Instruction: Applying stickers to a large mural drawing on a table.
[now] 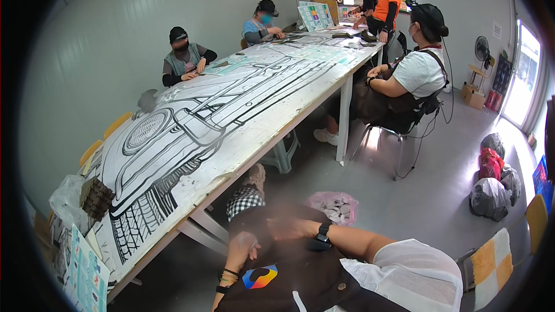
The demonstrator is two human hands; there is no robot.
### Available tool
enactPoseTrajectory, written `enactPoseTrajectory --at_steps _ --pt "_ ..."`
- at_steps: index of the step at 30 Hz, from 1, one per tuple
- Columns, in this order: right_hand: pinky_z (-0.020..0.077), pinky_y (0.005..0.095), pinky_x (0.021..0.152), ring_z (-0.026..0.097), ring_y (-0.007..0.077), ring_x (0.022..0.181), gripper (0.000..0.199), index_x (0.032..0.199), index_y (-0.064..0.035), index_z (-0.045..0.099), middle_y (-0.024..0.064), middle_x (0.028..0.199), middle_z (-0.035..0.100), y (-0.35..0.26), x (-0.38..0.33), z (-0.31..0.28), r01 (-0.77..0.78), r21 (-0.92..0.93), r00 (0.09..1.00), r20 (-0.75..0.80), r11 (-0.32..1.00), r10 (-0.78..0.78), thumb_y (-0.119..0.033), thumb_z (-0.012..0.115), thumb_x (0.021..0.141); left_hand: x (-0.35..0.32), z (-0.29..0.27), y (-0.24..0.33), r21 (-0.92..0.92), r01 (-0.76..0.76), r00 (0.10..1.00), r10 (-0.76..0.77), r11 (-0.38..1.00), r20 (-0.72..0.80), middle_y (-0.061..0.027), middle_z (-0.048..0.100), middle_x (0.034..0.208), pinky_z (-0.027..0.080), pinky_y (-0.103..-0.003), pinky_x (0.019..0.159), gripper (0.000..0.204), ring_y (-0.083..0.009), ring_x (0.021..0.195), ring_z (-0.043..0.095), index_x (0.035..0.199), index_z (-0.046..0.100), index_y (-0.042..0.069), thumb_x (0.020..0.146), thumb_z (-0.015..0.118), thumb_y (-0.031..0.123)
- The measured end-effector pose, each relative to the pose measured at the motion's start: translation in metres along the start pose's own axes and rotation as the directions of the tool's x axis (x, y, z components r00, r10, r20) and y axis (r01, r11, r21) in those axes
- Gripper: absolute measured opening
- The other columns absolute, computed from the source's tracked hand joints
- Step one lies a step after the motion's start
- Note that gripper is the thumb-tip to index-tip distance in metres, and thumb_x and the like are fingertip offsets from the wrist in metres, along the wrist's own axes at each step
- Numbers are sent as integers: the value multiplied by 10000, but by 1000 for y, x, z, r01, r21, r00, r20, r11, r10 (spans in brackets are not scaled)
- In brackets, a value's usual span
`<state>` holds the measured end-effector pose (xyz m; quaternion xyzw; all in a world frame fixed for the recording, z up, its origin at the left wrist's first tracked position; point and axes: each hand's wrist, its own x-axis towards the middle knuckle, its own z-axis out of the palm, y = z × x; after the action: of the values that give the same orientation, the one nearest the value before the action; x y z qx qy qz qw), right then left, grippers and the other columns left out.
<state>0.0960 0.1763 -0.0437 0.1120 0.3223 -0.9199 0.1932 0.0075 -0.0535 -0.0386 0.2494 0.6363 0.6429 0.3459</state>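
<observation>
My left hand [247,245] lies low over my lap, against the dark brown apron [289,266]. Dark bands circle its wrist, and its fingers look partly bent. From the right, my right hand [295,229] reaches across toward it, with a black watch [323,232] on the wrist. A blurred smudge covers the fingers where the hands come close together, so their closure and any contact are unclear. No object shows in either hand. Beyond them stands the long table [231,176], its white top bearing a large black line drawing [199,121].
On the floor ahead sits a pink bag of grey pieces [335,207]. Stacked brown trays [97,198] and a clear plastic bag [68,199] stand at the table's near left corner. Several people sit or stand around the table. Full bags [491,196] and a chair [491,260] are at right.
</observation>
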Motion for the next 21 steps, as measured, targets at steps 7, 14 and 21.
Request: enactPoseTrajectory --at_steps 7,14,21 --pt "567 240 556 688 210 684 385 742 -86 500 73 718 633 -1 -3 4 7 -20 1000 -21 1000 -7 -311 424 1045 0 0 0 27 -5 1000 5 1000 -7 -159 669 751 415 -224 409 255 -142 482 580 968 584 -22 981 545 229" --pt "575 247 564 691 209 686 387 741 -86 489 86 720 638 -4 -9 11 52 -79 998 22 996 -51 -307 410 1049 -1 -1 -1 -6 -9 1000 9 1000 -2 -159 667 747 416 -224 402 240 -148 472 580 961 584 -22 981 542 214" --pt "579 247 566 695 208 684 392 735 -89 476 94 714 638 -4 -10 15 20 -47 1000 -17 999 -21 -308 403 1052 0 -2 -1 -5 -6 1000 6 1000 2 -156 664 741 420 -222 404 231 -147 474 581 960 582 -23 980 539 202"
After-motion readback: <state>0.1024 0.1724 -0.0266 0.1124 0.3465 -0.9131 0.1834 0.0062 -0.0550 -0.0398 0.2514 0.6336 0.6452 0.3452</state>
